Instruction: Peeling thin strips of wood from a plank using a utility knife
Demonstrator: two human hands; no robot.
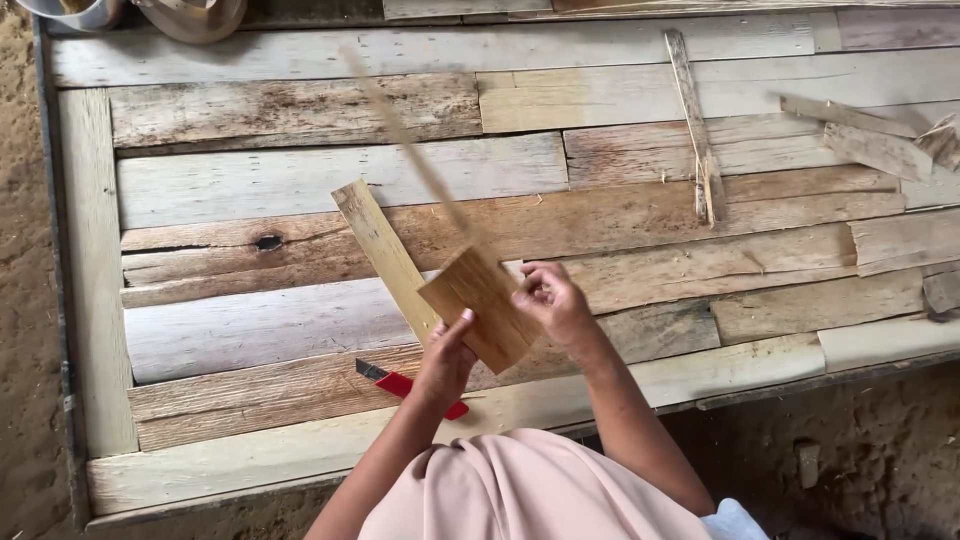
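Gripped between thumb and fingers of the left hand, a flat wooden piece is being held above a plank table. A blurred thin strip is being pinched by the closed right hand just beside it. A red utility knife is lying below the left hand.
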